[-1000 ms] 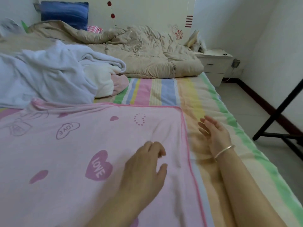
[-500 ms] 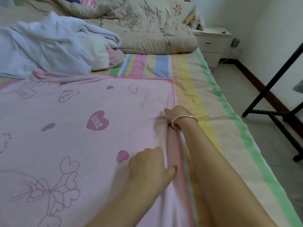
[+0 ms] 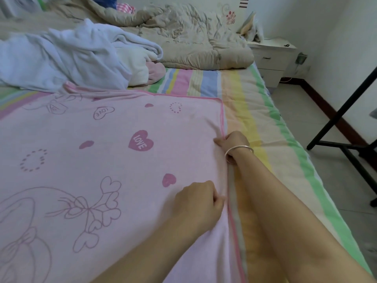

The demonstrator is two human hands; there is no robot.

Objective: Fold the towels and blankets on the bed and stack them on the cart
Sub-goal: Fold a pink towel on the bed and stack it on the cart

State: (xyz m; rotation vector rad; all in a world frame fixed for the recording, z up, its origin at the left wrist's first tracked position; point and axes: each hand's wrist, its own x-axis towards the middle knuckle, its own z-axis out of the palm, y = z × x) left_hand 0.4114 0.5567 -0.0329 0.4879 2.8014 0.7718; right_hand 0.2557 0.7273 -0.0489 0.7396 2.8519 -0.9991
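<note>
A pink blanket (image 3: 98,152) with heart and "LOVE" prints lies spread flat over the striped bed (image 3: 255,111). My right hand (image 3: 232,145), a silver bangle on its wrist, pinches the blanket's right hem with curled fingers. My left hand (image 3: 199,201) grips the same hem nearer to me, thumb against the pink border. A rumpled pale blue blanket (image 3: 61,56) is heaped at the back left, with a white towel (image 3: 134,66) and a pink cloth (image 3: 156,71) tucked under its right side. No cart shows clearly.
A beige quilt (image 3: 193,43) lies bunched at the head of the bed. A white nightstand (image 3: 273,56) stands beside it. A black metal frame (image 3: 346,127) stands on the tiled floor to the right of the bed.
Both hands went from lying open to gripping the pink blanket's right hem. The view has tipped down and nearer to the blanket.
</note>
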